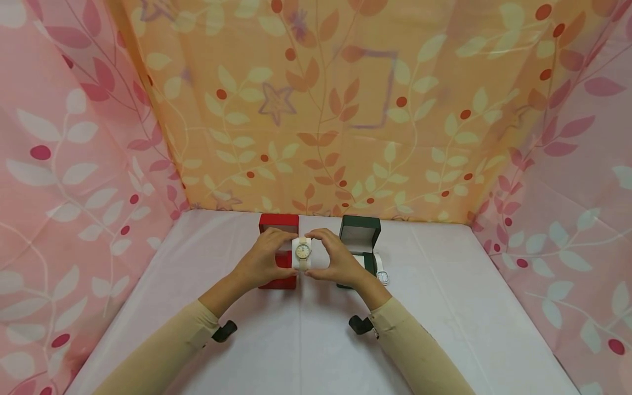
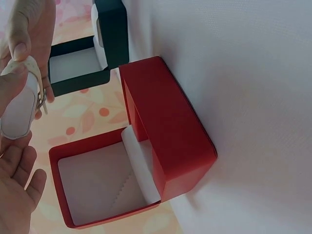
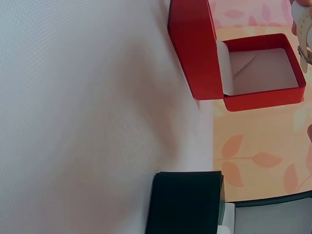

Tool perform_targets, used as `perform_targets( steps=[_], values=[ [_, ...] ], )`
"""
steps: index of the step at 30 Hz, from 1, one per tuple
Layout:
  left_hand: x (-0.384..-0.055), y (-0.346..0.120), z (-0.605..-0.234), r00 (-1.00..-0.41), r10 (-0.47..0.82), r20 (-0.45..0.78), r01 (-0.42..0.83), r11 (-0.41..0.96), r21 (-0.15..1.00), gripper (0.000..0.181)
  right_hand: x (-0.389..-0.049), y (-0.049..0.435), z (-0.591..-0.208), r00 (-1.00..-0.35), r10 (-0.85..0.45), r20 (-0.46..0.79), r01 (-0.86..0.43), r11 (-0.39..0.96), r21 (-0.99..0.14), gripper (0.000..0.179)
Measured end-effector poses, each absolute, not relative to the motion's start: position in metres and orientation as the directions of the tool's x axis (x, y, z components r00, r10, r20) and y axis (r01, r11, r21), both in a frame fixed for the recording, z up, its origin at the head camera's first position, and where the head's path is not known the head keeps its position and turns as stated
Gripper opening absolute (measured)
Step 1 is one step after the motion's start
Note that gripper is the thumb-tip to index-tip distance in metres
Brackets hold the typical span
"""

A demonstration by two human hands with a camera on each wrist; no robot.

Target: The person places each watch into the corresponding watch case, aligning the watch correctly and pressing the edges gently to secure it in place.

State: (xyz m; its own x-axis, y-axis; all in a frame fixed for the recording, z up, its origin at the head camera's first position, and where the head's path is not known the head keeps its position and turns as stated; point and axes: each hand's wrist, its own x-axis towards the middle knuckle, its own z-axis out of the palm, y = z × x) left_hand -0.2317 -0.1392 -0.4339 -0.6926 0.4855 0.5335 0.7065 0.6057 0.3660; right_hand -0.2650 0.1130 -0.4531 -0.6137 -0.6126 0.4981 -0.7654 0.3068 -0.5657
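Note:
Between both hands is a wristwatch [image 1: 303, 251] with a round pale dial and a cream strap, wrapped round a white watch cushion [image 2: 17, 112]. My left hand [image 1: 261, 259] grips it from the left, thumb below and fingers above in the head view. From the other side my right hand [image 1: 344, 262] pinches it at the strap. The watch is held up in front of an open red watch box [image 1: 278, 283], partly hidden behind the left hand. In the right wrist view the strap [image 3: 304, 61] and its buckle show at the right edge.
An open dark green box [image 1: 361, 222] stands behind the right hand. Beside it is a second watch [image 1: 382, 277] with a squarish dial and white strap. A white cloth [image 1: 306, 351] covers the table; patterned curtains [image 1: 316, 109] enclose the back and sides.

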Motion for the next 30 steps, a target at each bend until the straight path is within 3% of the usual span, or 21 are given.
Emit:
perform_targets(
  steps=[30],
  values=[
    [-0.2319,-0.1405,-0.4307,-0.736,0.479,0.477,0.666,0.639,0.385,0.078,-0.2639,0.1140,-0.4542,-0.648,-0.593,0.478,-0.743,0.350,-0.571,0.084]
  ],
)
